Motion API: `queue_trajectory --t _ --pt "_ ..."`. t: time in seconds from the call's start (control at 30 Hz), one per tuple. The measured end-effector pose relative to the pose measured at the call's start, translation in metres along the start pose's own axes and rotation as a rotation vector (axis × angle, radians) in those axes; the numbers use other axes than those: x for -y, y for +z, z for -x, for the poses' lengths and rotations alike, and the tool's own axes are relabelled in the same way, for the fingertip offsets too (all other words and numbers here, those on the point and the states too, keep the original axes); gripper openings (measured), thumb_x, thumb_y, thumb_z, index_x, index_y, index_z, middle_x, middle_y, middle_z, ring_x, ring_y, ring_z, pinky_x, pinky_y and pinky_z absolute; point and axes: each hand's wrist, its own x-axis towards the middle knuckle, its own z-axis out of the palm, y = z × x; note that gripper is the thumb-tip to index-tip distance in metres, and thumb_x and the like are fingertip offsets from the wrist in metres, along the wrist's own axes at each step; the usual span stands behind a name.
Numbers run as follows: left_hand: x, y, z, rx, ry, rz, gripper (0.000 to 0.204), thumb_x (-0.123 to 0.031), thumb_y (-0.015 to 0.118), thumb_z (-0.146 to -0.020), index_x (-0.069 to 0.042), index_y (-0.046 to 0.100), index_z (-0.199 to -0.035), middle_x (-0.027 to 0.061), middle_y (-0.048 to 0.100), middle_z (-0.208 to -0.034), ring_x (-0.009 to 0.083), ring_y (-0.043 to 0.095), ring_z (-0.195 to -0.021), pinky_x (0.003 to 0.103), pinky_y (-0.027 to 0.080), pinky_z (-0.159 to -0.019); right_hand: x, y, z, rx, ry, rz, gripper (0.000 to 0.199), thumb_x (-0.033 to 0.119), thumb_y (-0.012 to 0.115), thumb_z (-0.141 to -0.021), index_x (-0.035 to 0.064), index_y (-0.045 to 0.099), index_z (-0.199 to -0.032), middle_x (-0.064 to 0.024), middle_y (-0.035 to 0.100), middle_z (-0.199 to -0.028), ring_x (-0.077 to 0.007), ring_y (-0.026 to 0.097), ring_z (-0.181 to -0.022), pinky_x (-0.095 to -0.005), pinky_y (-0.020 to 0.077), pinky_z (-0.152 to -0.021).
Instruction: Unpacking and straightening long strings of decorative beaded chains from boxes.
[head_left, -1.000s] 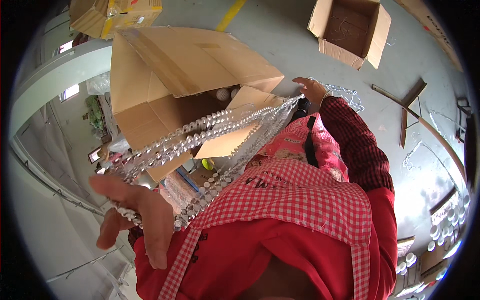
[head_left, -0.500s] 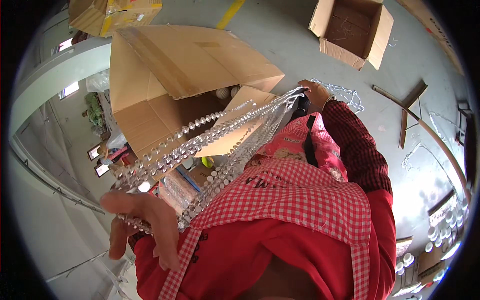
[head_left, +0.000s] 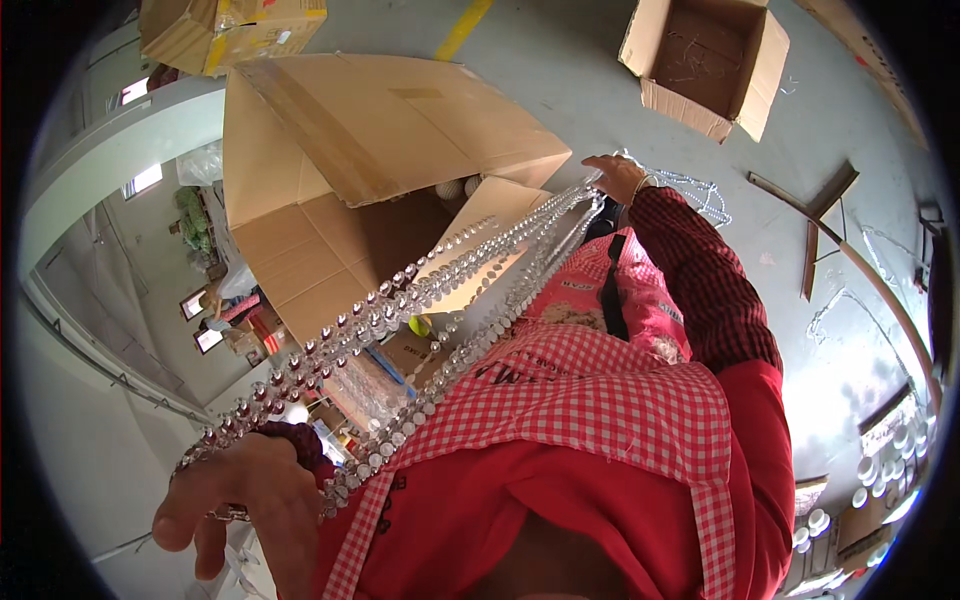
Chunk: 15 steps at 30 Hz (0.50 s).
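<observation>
Several strands of clear crystal beads stretch tight between my two hands. My left hand at the lower left grips one end of the strands, fingers curled down. My right hand, arm in a dark red checked sleeve, pinches the other end further off, just beside a large open cardboard box. More bead chain trails past that hand on the grey floor. A red and white checked apron over red clothing fills the lower middle.
A smaller open cardboard box sits on the floor at the top right, another box at the top left. Wooden strips and loose bead chains lie on the floor at right. Round clear pieces cluster at the lower right.
My left hand has drawn lower and closer to the camera, pulling the bead strands longer and tauter. My right hand has stayed by the box.
</observation>
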Motion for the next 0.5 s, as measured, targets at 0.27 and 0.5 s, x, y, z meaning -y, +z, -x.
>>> queue_trajectory --t 0.27,0.5 --pt "0.003 0.005 0.004 -0.018 0.065 0.014 0.064 -0.024 0.044 -0.089 -0.025 0.0 -0.137 0.0245 0.061 -0.08 0.0265 0.063 -0.057 0.025 0.047 -0.039 0.003 0.013 0.004 0.118 -0.044 0.053 0.044 0.002 0.055 -0.067 0.0135 0.054 -0.109 -0.011 0.058 -0.103 -0.0296 0.054 -0.096 -0.0376 0.0425 -0.084" --pt "0.003 0.019 0.024 -0.065 0.115 -0.102 0.065 -0.021 0.047 -0.088 -0.025 0.004 -0.137 0.0264 0.06 -0.08 0.028 0.063 -0.059 0.027 0.05 -0.041 -0.002 0.016 0.006 0.089 -0.025 0.009 0.045 -0.001 0.046 -0.069 0.0153 0.054 -0.111 -0.012 0.058 -0.103 -0.0288 0.054 -0.099 -0.0378 0.0427 -0.085"
